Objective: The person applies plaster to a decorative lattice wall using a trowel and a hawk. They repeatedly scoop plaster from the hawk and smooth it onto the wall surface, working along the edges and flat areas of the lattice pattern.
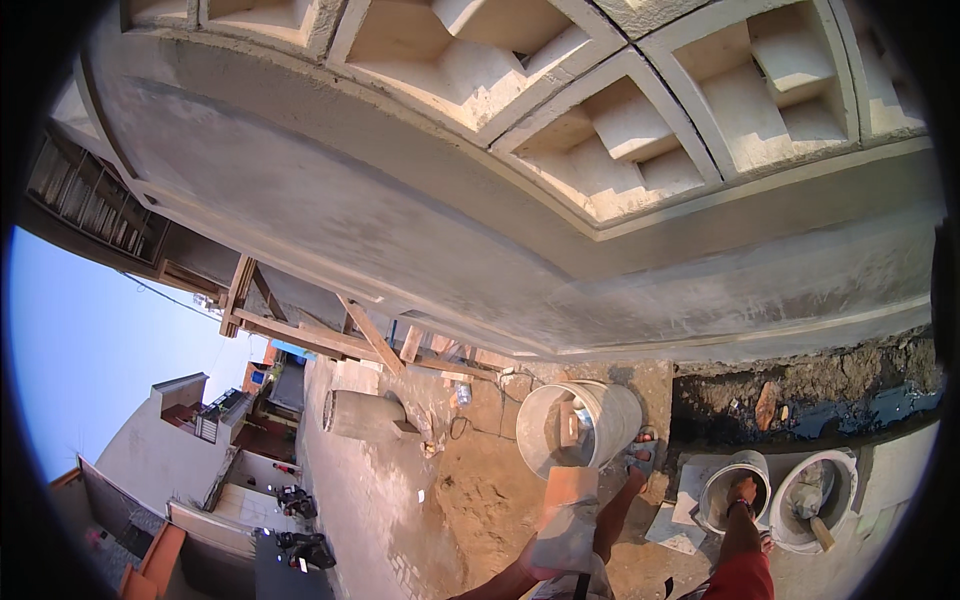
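My left hand point(532, 562), low in the middle of the head view, grips the edge of a flat rectangular board point(568, 485). The board is orange at its far end and smeared grey nearer me; its exact kind is unclear. At the lower right, my right hand point(743, 489) reaches down into a round pale bucket point(708, 515). The fingers of that hand are hidden, so what they touch does not show. Beside this bucket stands a second round tub point(848, 480) holding grey material and a tool with a wooden handle point(822, 533).
A long plastered wall point(400, 215) with pierced square blocks point(610, 140) spans the top. Below it runs a ditch with dark water point(860, 412). A large pale drum point(630, 415) lies near my sandalled foot point(641, 458). Timber props point(370, 335) and a concrete cylinder point(360, 413) stand leftward.
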Demonstrator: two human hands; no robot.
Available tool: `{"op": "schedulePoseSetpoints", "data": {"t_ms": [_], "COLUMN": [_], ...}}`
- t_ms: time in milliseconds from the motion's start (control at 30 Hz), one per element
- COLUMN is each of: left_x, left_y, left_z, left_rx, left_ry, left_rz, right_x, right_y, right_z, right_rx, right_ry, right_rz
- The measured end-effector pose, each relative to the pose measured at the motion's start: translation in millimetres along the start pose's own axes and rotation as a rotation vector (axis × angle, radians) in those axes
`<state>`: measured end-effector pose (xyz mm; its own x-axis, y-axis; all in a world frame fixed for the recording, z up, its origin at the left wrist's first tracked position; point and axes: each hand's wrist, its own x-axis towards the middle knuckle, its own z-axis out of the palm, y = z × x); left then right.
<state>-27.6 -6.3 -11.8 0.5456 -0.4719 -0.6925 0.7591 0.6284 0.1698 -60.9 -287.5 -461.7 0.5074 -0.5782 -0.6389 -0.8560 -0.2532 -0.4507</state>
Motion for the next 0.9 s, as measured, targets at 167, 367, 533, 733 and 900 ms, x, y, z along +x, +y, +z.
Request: {"op": "schedulePoseSetpoints", "data": {"t_ms": [167, 367, 533, 733, 900], "left_x": [-4.3, 39.2, 19.3, 12.2, 4.8], "left_y": [-22.5, -4.9, -25.5, -40.9, -53.0], "left_z": [74.0, 64.7, 90.6, 176.3, 192.5], "left_rx": [-0.422, -0.081, -0.008, 0.0, 0.043], "left_ry": [-0.275, -0.272, -0.527, -0.54, -0.569], "left_rz": [-0.191, -0.077, 0.17, 0.191, 0.263], "right_x": [-42.3, -80.3, -228.7, -324.8, -379.1], "right_y": [0.4, 22.1, -118.7, -209.8, -253.4], "right_z": [-42.8, -103.9, -335.9, -445.2, -455.7], "right_rx": [0.261, 1.102, 1.482, 1.335, 1.179], "right_ry": [0.022, -0.14, -0.655, -0.47, -0.433], "right_rz": [-0.079, -0.121, -0.299, -0.76, -0.893]}}
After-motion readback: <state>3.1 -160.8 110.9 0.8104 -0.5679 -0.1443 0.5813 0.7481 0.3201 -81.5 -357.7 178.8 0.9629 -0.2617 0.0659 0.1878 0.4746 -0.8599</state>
